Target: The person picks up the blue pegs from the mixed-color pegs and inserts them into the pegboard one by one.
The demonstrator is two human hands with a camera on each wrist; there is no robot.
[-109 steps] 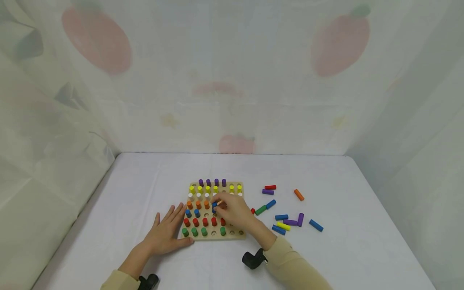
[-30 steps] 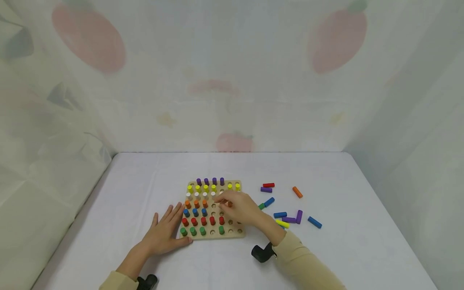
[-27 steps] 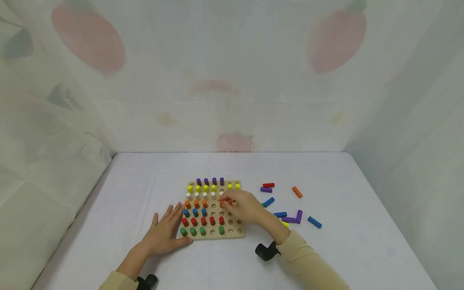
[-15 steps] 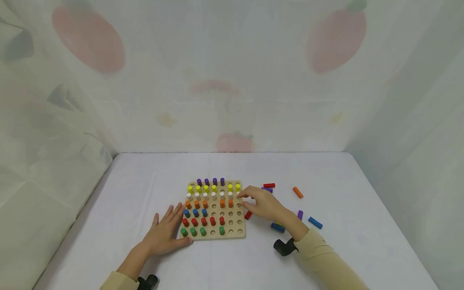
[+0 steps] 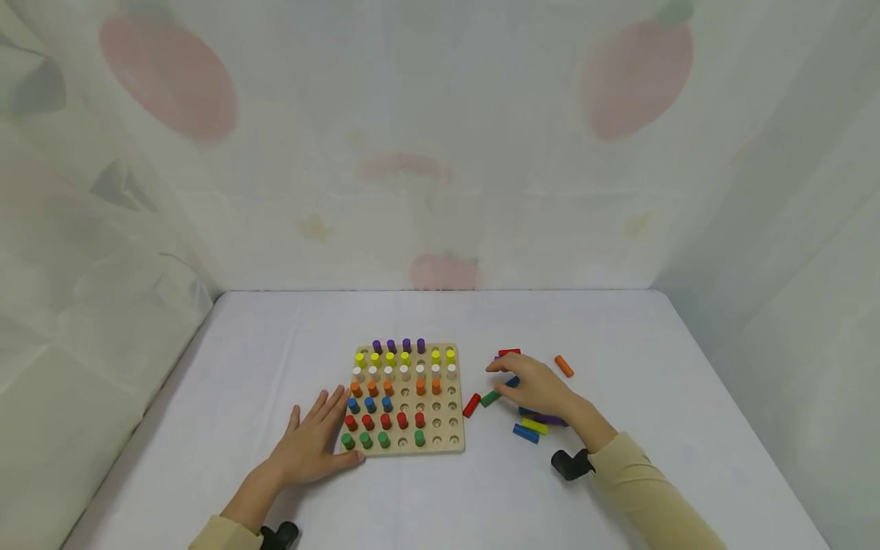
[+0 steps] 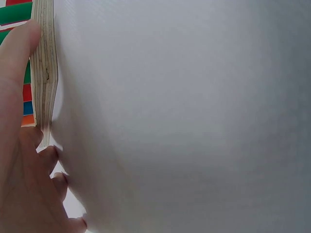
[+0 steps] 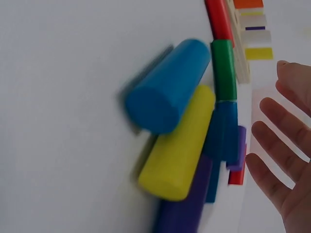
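Observation:
My left hand (image 5: 312, 443) lies spread on the table, thumb and fingertips touching the left side of a wooden pegboard (image 5: 447, 449). In the left wrist view the thumb reaches over the board's layered edge (image 6: 44, 68). Rows of coloured pegs stand in the board, with open holes mostly toward the right. To the right of it, my right hand (image 5: 536, 386) hovers over loose pegs, fingers apart and holding nothing. Below it lie a green peg (image 5: 490, 399), a yellow peg (image 5: 535, 426) and a blue peg (image 5: 525, 433). The right hand hides parts of other pegs.
A red peg (image 5: 471, 405) lies just beside the board's right edge. Farther back are another red peg (image 5: 509, 352) and an orange peg (image 5: 564, 366). A white cloth covers the table (image 5: 289, 321), and pale curtains (image 5: 440, 153) hang behind and at both sides.
A blue peg, pinched by the right hand at first, now stands third in the blue row. The right hand has left the board and moved right over the loose pegs; the left stays put.

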